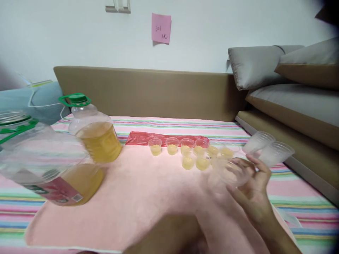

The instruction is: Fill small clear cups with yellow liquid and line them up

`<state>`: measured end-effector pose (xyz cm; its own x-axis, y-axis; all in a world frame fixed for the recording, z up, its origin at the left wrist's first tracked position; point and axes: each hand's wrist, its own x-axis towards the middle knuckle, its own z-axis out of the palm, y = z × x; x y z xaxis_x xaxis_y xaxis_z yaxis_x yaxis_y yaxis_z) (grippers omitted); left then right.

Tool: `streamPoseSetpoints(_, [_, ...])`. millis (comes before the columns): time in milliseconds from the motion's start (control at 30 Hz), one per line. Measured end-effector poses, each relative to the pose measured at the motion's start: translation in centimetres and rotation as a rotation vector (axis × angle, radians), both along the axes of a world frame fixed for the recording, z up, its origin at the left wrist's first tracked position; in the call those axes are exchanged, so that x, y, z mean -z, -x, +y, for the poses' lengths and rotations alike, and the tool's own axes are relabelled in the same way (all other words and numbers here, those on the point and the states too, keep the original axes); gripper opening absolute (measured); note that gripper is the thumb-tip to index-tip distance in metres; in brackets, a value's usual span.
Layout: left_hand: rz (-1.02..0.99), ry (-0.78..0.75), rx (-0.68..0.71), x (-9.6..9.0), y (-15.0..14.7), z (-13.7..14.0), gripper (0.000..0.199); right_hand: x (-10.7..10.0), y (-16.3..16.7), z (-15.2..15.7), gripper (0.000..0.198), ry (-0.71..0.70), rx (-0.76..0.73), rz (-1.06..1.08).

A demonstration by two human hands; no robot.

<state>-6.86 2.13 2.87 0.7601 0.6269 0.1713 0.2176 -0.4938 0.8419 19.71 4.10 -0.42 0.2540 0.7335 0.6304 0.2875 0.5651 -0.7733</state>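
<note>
My right hand [255,180] has its fingers curled round a clear plastic cup [230,172], tipped with its rim toward the left. Whether the held cup is single or a stack I cannot tell. Low in the picture, my left hand [172,234] is smeared by motion and its fingers do not show. Beyond the held cup stand several small clear cups [172,148] with yellow liquid in their lower part. Two stacks of cloudy plastic cups [277,154] lean behind my right fingers.
On the left, a large open bottle [90,181] of yellow drink tilts near a second bottle [102,141] with a green cap. A red plastic bag [143,137] lies flat behind the cups. Grey cushions [296,106] are piled at right. A pink mat [111,218] covers striped cloth.
</note>
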Motion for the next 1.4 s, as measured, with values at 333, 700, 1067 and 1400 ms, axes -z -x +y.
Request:
streamPoseSetpoints(333, [-0.074,-0.251,-0.526,-6.0,1.8,4.8,0.041,2.0,6.0,-0.2,0.073,0.028,-0.207,-0.043])
streamPoseSetpoints(700, [0.030,-0.114,-0.571,-0.8,-0.7,4.3,0.094,3.0,6.0,-0.6,0.080,0.002,-0.174,-0.167])
streamPoseSetpoints(1067, [0.053,-0.046,-0.582,-0.9,-1.4,3.7,0.086,3.0,6.3,-0.4,0.076,-0.086,-0.067,-0.249])
streamPoseSetpoints(1400, [0.065,-0.077,-0.565,-1.1,-1.8,3.4,0.079,2.4,6.0,-0.2,0.071,-0.139,-0.017,-0.279])
